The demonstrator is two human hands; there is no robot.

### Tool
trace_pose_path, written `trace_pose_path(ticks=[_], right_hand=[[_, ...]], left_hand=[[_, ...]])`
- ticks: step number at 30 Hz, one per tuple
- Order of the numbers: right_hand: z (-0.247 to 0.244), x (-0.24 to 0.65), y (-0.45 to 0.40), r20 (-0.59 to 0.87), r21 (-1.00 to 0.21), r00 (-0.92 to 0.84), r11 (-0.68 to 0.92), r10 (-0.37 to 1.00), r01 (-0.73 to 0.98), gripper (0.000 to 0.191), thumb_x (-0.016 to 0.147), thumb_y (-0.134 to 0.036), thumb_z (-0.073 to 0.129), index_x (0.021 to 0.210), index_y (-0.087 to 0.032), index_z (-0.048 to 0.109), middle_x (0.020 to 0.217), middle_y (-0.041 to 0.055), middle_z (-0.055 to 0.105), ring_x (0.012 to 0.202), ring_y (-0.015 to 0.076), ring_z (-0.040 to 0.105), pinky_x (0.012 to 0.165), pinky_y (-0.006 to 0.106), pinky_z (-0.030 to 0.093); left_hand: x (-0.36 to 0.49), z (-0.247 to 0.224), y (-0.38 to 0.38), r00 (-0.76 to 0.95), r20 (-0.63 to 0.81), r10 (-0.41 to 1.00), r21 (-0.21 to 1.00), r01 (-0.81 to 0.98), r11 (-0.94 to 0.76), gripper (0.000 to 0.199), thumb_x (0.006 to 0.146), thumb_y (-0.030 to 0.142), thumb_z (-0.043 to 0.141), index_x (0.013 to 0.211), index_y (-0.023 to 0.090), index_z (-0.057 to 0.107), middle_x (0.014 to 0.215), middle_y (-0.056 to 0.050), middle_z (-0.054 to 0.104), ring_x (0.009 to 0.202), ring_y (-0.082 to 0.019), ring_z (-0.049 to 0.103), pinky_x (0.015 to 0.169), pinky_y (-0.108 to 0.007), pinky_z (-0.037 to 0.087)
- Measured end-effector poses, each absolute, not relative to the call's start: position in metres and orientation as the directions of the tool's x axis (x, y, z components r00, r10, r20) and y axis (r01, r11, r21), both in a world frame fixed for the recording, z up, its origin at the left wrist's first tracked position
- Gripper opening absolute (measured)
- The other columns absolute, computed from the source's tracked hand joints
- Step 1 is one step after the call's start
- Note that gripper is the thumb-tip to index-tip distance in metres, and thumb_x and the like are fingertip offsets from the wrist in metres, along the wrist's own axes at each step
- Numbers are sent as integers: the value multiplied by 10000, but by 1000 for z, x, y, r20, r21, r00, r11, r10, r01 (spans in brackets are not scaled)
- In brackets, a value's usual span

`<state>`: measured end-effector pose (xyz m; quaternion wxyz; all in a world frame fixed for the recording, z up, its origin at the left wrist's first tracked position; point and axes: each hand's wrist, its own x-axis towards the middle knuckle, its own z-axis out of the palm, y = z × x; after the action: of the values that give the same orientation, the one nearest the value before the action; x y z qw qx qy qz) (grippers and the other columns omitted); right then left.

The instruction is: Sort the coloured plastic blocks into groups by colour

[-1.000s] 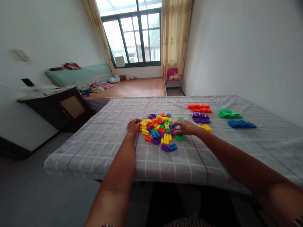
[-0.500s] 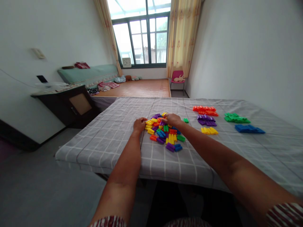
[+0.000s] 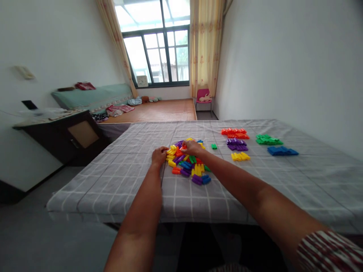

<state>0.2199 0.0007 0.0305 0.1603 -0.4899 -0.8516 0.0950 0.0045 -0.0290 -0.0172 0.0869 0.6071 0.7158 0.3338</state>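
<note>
A mixed pile of small plastic pieces (image 3: 198, 169) in yellow, purple, blue, orange and green lies on the checked cloth. My left hand (image 3: 159, 155) rests at the pile's left edge, fingers bent against yellow pieces; what it grips, if anything, is too small to tell. Over the top of the pile, my right hand (image 3: 193, 147) has its fingers pinched beside an orange piece (image 3: 183, 147). To the right lie separate one-colour groups: orange (image 3: 235, 133), purple (image 3: 236, 144), yellow (image 3: 240, 156), green (image 3: 269, 139) and blue (image 3: 282, 151).
A single green piece (image 3: 214, 146) lies between the pile and the groups. The grey table cloth (image 3: 113, 181) reaches the near edge. Beyond are a bed (image 3: 167, 109), a pink chair (image 3: 203, 95) and a dark cabinet (image 3: 82, 134) at left.
The view has shifted, so the table and pieces appear further left and slightly lower. My right hand has moved left across the pile; my left hand stays at its left edge.
</note>
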Motion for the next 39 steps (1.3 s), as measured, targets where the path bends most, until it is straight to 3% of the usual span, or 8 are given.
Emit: trace_pose_path(ticks=[6,11,17,21,24,31,34,39], right_hand=[[45,264,4,405,-440,-491,636,771,634,439,782,-308,694,1192,-199,579,1129,61,677,875,167,664,796,276,494],[54,370,43,394,-415,-298,458,869,786,381,798,-299,673,1154,-171,622,1084,79,697,834,176,673,759,271,501],[46,486,96,316,-186,-15,77,948,980,376,815,-292,621,1166,-156,638,1108,105,696,967,221,651,819,282,475],[28,504,113,226,-30,-96,105,969,994,383,827,-308,612,1190,-186,635,1137,97,687,1028,221,623,847,279,460],[14,502,121,209,12,-156,157,965,987,385,821,-319,629,1189,-207,650,1144,102,683,1057,239,603,875,302,458],[1,506,127,261,3,-95,97,961,995,400,794,-375,651,1182,-280,672,1203,70,657,1119,270,543,897,357,456],[2,518,127,296,-38,-76,91,952,995,386,749,-371,683,1118,-263,703,1171,68,667,1081,253,565,877,319,457],[-1,544,129,227,-153,-100,137,969,979,374,673,-331,725,1027,-211,725,1044,55,714,942,205,632,790,251,458]], left_hand=[[2,-17,-28,-245,265,933,590,806,45,354,772,181,471,991,210,748,915,-47,749,826,-183,666,710,-254,485],[1,-17,-27,-241,284,928,562,826,42,352,776,188,466,977,216,753,920,-45,750,818,-187,668,708,-253,483],[-2,-20,-21,-245,264,933,551,832,63,351,779,200,467,991,217,746,912,-32,748,836,-179,665,708,-240,477],[-6,-23,-18,-262,242,934,584,808,75,349,780,203,467,995,212,742,876,-28,747,804,-169,664,681,-232,474],[-7,-24,-19,-260,247,933,596,800,65,343,779,207,470,990,211,741,849,-25,747,790,-167,663,670,-230,474],[-8,-25,-18,-268,232,935,614,786,73,343,774,204,474,993,213,738,820,-19,745,779,-159,661,658,-225,472],[-9,-26,-17,-274,231,934,613,786,79,343,770,205,480,995,216,738,820,-16,744,771,-155,658,654,-222,470],[-5,-21,-20,-271,230,935,608,790,80,331,771,209,484,976,201,744,840,-25,742,750,-156,651,645,-222,465]])
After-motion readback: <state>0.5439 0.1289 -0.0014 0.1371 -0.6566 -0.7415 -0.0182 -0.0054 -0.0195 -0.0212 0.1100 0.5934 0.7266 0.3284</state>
